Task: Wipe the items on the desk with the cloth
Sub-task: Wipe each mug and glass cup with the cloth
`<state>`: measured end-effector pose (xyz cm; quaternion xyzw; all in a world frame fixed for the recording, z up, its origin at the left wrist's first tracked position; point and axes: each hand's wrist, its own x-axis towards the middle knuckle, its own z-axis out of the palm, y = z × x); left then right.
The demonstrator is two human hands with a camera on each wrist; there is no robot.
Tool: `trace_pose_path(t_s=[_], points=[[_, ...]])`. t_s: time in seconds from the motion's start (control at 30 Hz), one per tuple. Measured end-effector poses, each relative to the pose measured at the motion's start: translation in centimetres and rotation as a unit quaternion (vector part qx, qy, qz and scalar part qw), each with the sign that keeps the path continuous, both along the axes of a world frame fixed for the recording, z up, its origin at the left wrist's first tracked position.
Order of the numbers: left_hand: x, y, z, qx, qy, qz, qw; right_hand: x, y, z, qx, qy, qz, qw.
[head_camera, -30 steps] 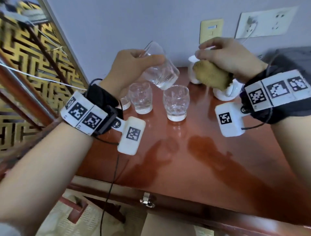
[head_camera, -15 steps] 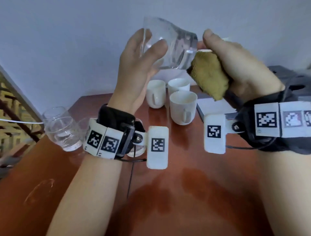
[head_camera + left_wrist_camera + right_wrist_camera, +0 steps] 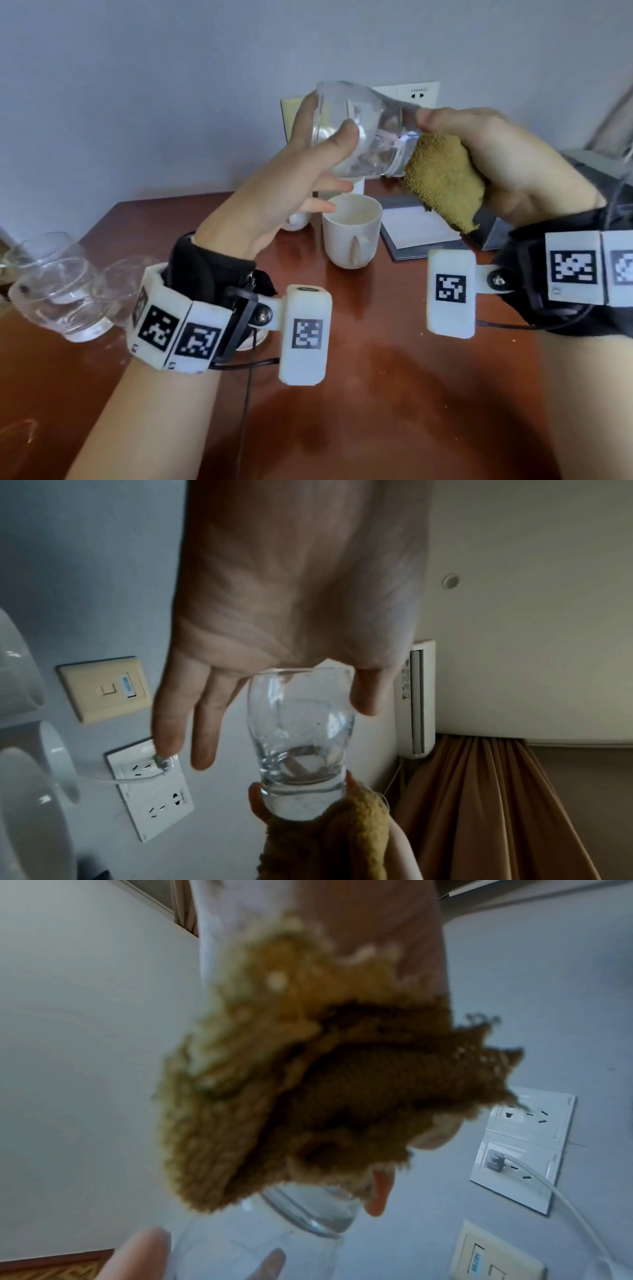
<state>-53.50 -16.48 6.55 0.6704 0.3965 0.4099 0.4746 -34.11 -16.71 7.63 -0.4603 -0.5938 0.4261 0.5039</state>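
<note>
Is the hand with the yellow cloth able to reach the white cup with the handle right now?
Probably yes, but not right away. The white cup stands open on the desk just below, nothing covering it. But the right hand is busy pressing the cloth against the glass the left hand holds up.

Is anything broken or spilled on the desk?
Nothing looks broken or spilled. The glass lies tipped sideways only because the left hand holds it up while the right hand presses the cloth on its base. The white cup stands upright.

Mustard-yellow cloth [image 3: 445,185], clear glass [image 3: 363,133], white cup [image 3: 346,240], glossy reddish-brown desk [image 3: 376,394].
</note>
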Motion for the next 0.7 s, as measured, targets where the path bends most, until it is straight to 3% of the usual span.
trace_pose_path(t_s=[0.37, 0.43, 0.53, 0.6, 0.7], points=[[-1.0, -1.9, 0.6, 0.009, -0.059, -0.004, 0.998, -0.6, -1.1, -0.4, 0.159, -0.056, 0.027, 0.985], [-0.8, -2.1, 0.6, 0.004, -0.096, 0.006, 0.995, -0.6, -1.0, -0.5, 0.171, -0.071, 0.018, 0.983], [-0.3, -2.2, 0.5, -0.057, -0.213, 0.023, 0.975, -0.2, -0.7, -0.5, 0.172, -0.064, 0.009, 0.983], [0.1, -2.4, 0.7, -0.113, -0.289, 0.033, 0.95, -0.2, -0.5, -0.4, 0.23, -0.037, -0.056, 0.971], [0.6, -2.3, 0.7, -0.163, -0.328, 0.06, 0.928, -1.1, -0.5, -0.4, 0.375, 0.025, -0.195, 0.906]])
